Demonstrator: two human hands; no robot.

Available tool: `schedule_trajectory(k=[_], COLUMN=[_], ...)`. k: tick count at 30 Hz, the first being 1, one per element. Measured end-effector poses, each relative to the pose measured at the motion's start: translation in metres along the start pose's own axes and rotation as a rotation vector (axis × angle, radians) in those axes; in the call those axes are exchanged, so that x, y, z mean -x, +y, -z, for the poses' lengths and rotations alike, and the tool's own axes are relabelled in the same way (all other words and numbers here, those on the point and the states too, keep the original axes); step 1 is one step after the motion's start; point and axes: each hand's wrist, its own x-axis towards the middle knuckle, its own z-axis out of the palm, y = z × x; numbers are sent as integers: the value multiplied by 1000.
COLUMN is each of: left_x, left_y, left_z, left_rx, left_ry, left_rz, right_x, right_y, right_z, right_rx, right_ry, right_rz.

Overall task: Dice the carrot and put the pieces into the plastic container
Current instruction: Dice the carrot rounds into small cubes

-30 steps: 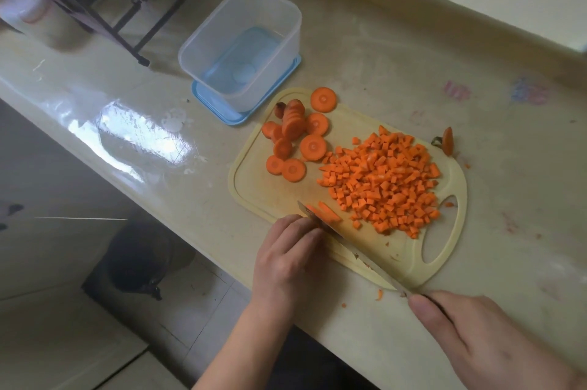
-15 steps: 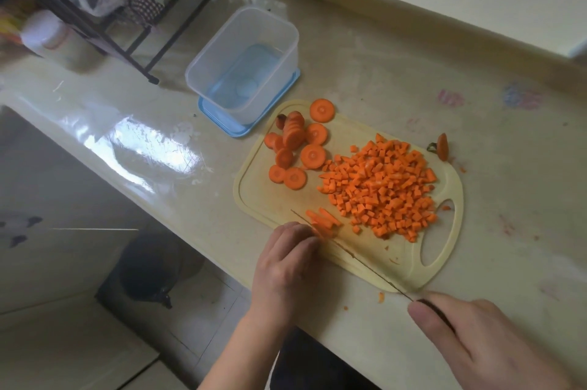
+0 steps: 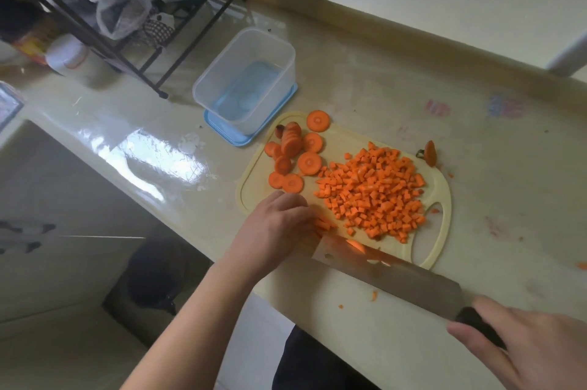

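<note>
A cream cutting board point(image 3: 443, 186) lies on the counter with a heap of diced carrot point(image 3: 371, 195) in its middle and several carrot rounds point(image 3: 295, 154) at its far left end. My left hand point(image 3: 279, 230) rests on the board's near left corner, its fingertips on a few carrot strips point(image 3: 324, 226). In my right hand point(image 3: 533, 348) is the dark handle of a cleaver point(image 3: 390, 272), whose broad blade lies tilted flat over the board's near edge. An empty clear plastic container point(image 3: 247, 81) stands on its blue lid behind the board.
A carrot top end point(image 3: 429, 153) lies off the board's far edge. Small carrot scraps point(image 3: 374, 295) dot the counter near the front edge. A black wire rack point(image 3: 133, 30) with bags and a white jar point(image 3: 74, 60) stand at the back left.
The cleaver has turned from edge-down to tilted flat, its broad side now facing up. My left hand shifted slightly further onto the carrot strips. The camera moved closer.
</note>
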Motion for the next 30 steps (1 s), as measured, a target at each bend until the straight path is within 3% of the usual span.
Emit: schedule_trajectory(k=[5, 12, 30], left_x=[-8, -24, -7], left_y=[2, 6, 8], left_z=[4, 5, -8], left_rx=[-12, -17, -5], left_ry=[-58, 8, -158], left_rz=[-6, 16, 80], right_x=[6, 9, 5], right_y=[0, -1, 3], right_z=[-2, 0, -8], right_rx=[-38, -66, -109], right_ry=[7, -2, -19], right_rz=[-20, -75, -133])
